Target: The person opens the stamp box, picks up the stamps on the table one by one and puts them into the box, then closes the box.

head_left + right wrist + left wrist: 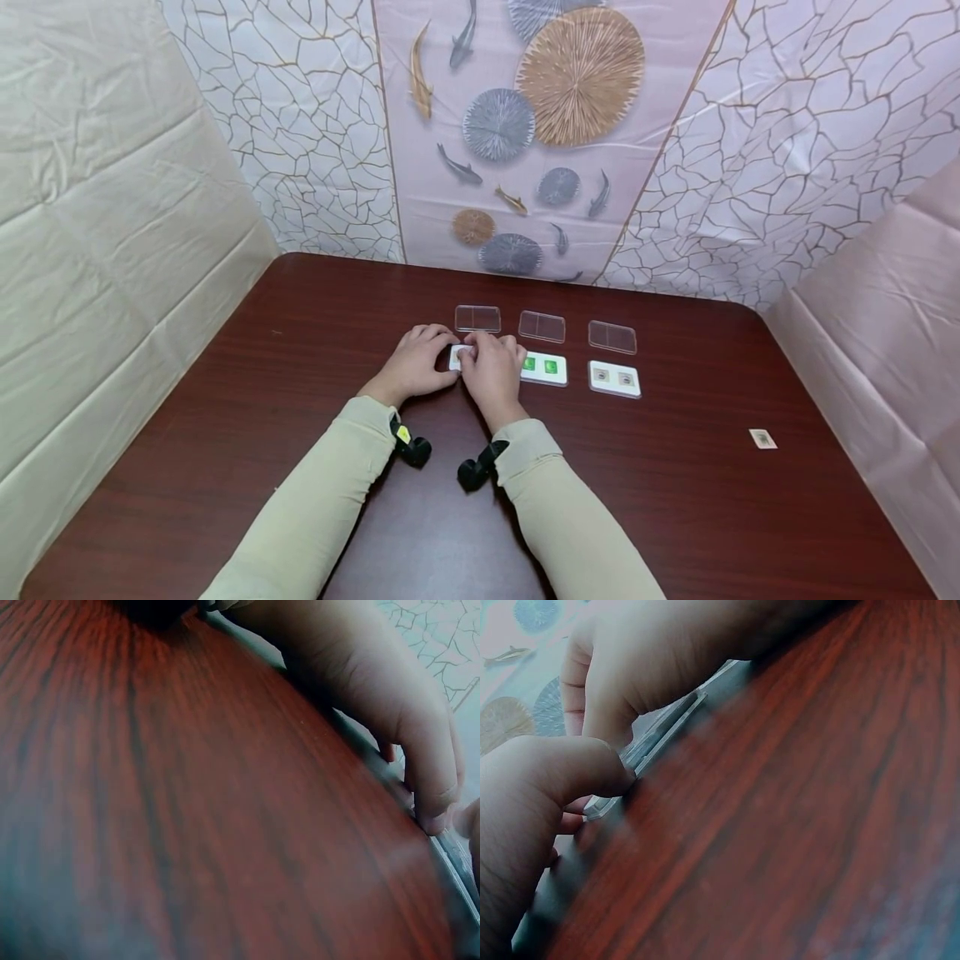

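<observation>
My left hand [416,362] holds the left end of a small flat case with a white inside [455,357], thumb at the near edge and fingers at the far side. Over the same case, my right hand [495,367] bends down with its thumb and fingers at it. In the left wrist view, the right thumb [615,724] points down onto the case [664,731], close to the left thumb [592,765]. Whether the right fingertips pinch a small piece there is hidden. Part of a stamp-like picture shows inside the case beside the right thumb.
Right of my hands lie a white case with green stamp-like squares [545,367] and another with grey-brown ones [614,379]. Three clear lids [477,318], [542,327], [612,337] lie behind in a row. One loose stamp-like piece [762,439] lies far right on the dark table [675,500].
</observation>
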Demonstrator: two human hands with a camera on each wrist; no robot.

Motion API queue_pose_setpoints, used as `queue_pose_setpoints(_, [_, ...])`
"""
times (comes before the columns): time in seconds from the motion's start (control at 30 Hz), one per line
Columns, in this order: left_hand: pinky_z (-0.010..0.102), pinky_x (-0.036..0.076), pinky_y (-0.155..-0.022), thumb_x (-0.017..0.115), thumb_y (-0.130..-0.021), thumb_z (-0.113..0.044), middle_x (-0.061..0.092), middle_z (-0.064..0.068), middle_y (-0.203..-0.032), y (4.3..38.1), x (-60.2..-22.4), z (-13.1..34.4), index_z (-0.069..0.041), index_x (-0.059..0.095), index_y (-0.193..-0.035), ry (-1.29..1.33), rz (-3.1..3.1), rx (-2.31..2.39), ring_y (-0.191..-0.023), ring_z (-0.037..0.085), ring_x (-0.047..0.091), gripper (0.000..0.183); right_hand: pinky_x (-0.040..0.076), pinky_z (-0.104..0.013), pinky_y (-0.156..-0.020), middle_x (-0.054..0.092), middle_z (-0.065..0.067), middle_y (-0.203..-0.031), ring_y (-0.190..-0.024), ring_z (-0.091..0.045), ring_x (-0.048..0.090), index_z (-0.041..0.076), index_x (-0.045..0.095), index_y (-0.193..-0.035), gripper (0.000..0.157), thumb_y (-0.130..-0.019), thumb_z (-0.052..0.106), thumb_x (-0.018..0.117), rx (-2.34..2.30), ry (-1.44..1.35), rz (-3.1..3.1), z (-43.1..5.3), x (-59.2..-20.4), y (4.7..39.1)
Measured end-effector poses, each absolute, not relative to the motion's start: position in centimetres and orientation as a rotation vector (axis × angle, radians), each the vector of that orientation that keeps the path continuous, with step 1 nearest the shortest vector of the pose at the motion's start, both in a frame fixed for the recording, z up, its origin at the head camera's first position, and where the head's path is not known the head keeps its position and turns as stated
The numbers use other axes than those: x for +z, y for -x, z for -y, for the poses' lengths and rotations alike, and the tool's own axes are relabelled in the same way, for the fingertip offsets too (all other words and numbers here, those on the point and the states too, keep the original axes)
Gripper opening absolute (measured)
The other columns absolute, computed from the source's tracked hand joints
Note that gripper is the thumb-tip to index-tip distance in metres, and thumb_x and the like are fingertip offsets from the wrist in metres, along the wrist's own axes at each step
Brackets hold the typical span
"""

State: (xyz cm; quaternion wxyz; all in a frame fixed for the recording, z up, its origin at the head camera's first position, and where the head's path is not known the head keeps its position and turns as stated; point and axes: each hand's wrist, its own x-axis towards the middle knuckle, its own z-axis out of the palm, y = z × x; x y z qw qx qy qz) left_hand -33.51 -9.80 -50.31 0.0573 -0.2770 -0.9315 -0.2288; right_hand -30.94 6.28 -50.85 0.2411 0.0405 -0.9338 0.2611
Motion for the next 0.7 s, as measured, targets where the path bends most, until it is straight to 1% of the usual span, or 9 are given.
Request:
queue_pose_setpoints(0.2, [0.054, 0.03, -0.113, 0.071, -0.082, -0.035, 0.055, 0.008, -0.136, 33.5, -50.4, 9.7, -0.012, 0.065, -0.127, 0.829, 2.83, -0.689, -0.13, 0.035, 0.043, 0.05, 0.032, -0.049, -0.095, 0.061, 0.004, -0.078, -0.091, -0.025, 0.051, 0.016, 0.071, -0.101, 0.011, -0.092, 0.022, 0.073, 0.828, -0.173, 2.434, -7.2, -50.9, 30.5])
queue_pose_setpoints(0.37, [0.053, 0.031, -0.113, 0.073, -0.082, -0.036, 0.054, 0.008, -0.136, 33.5, -50.6, 9.6, -0.013, 0.064, -0.129, 0.828, 2.836, -0.686, -0.13, 0.034, 0.044, 0.052, 0.033, -0.051, -0.093, 0.064, 0.0, -0.078, -0.09, -0.028, 0.052, 0.012, 0.071, -0.096, 0.009, -0.087, 0.014, 0.073, 0.861, -0.257, 2.293, -10.3, -50.8, 29.6])
queue_pose_setpoints(0.47, [0.052, 0.03, -0.114, 0.073, -0.083, -0.037, 0.054, 0.007, -0.137, 33.5, -50.6, 9.6, -0.013, 0.063, -0.13, 0.819, 2.845, -0.68, -0.131, 0.033, 0.043, 0.053, 0.033, -0.053, -0.091, 0.066, -0.004, -0.081, -0.09, -0.031, 0.052, 0.01, 0.071, -0.096, 0.01, -0.087, 0.011, 0.073, 0.824, -0.286, 2.238, -13.5, -50.6, 28.9])
queue_pose_setpoints(0.57, [0.052, 0.029, -0.114, 0.073, -0.084, -0.038, 0.053, 0.007, -0.139, 33.5, -50.6, 9.7, -0.014, 0.063, -0.131, 0.813, 2.854, -0.676, -0.132, 0.033, 0.042, 0.054, 0.034, -0.055, -0.088, 0.066, -0.008, -0.082, -0.09, -0.035, 0.053, 0.008, 0.071, -0.096, 0.011, -0.085, 0.009, 0.073, 0.759, -0.28, 2.214, -17.8, -50.4, 28.2])
queue_pose_setpoints(0.7, [0.053, 0.029, -0.114, 0.073, -0.084, -0.038, 0.053, 0.008, -0.139, 33.4, -50.7, 9.7, -0.013, 0.063, -0.132, 0.82, 2.848, -0.695, -0.132, 0.034, 0.041, 0.055, 0.033, -0.058, -0.086, 0.068, -0.013, -0.087, -0.091, -0.04, 0.052, 0.006, 0.071, -0.097, 0.011, -0.086, 0.009, 0.07, 0.669, -0.182, 2.241, -24.2, -50.4, 26.7])
